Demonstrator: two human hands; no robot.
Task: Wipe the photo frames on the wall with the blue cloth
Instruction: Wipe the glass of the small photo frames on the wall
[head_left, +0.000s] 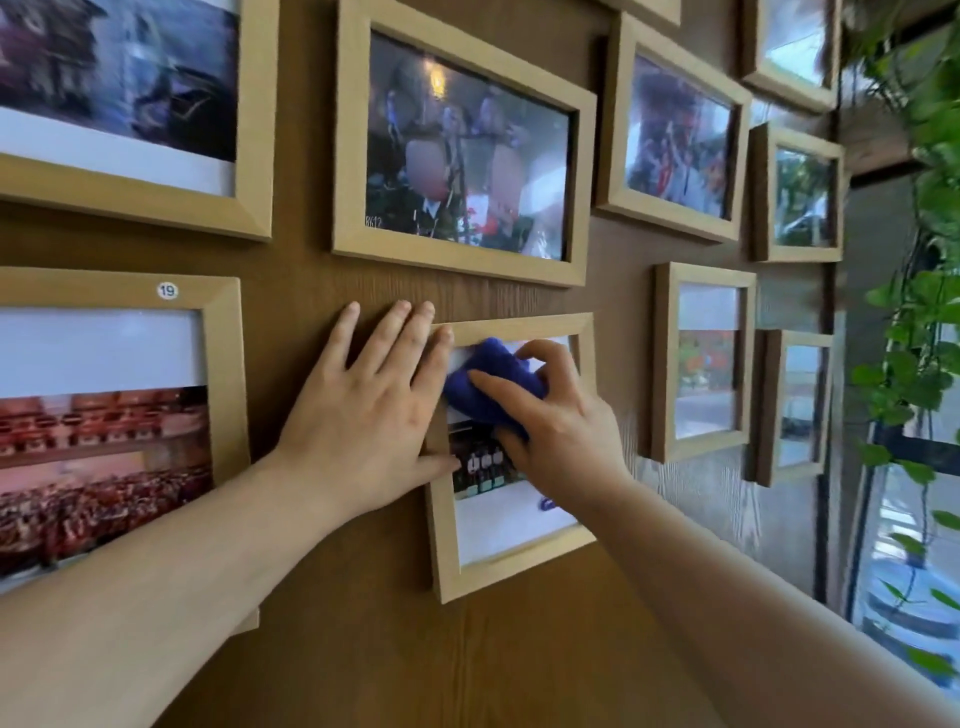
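A small upright wooden photo frame (511, 564) hangs low in the middle of the brown wood wall (363, 649). My right hand (558, 415) presses a bunched blue cloth (488, 382) against the upper part of its glass. My left hand (363, 410) lies flat with fingers spread over the frame's left edge and the wall beside it, holding nothing. The hands hide much of the frame's picture.
Several more light wooden frames hang around it: a wide one (462, 150) directly above, one with a "19" sticker (114, 415) to the left, others (701, 364) to the right. Green trailing plants (924, 332) and a window fill the right edge.
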